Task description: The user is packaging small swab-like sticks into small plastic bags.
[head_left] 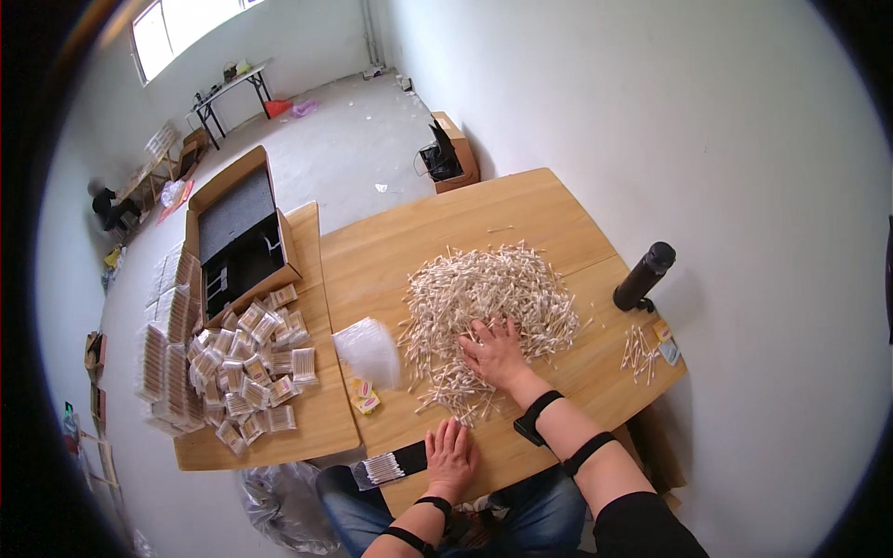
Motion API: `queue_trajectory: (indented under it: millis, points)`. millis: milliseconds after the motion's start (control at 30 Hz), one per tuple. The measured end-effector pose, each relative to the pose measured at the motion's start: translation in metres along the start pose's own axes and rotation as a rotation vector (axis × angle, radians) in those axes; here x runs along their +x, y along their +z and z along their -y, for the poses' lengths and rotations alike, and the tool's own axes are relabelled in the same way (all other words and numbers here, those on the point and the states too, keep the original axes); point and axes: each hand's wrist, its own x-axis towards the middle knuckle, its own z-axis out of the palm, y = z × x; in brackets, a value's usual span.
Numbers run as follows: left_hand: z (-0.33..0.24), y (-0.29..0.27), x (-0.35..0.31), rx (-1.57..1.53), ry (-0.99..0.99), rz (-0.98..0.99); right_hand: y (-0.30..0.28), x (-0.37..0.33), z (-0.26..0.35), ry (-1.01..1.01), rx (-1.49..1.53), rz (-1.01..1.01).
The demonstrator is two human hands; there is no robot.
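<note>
A large heap of cotton swabs covers the middle of the wooden table. My right hand lies on the near side of this heap, palm down, fingers spread over the swabs. Closer to me, at the front edge, my left hand rests flat with its fingers stretched forward. It touches the right end of a black strip. On the strip's left part, a row of cotton swabs lies side by side in what looks like a clear bag. Clear plastic bags are stacked left of the heap, with small yellow cards below them.
Packed swab bags are piled on the left table, beside stacked clear packs and an open cardboard box. A black bottle stands at the right edge, near loose swabs. Another person sits far left.
</note>
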Motion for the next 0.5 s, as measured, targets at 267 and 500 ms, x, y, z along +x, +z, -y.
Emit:
queue_trajectory:
  millis: [267,500]
  points:
    - [-0.001,0.003,0.0,-0.012,-0.003,0.002,-0.006,0.0,-0.005,0.145,-0.071,0.174]
    - [0.001,-0.003,0.003,-0.004,0.014,0.007,-0.009,0.01,-0.001,0.368,0.01,0.191]
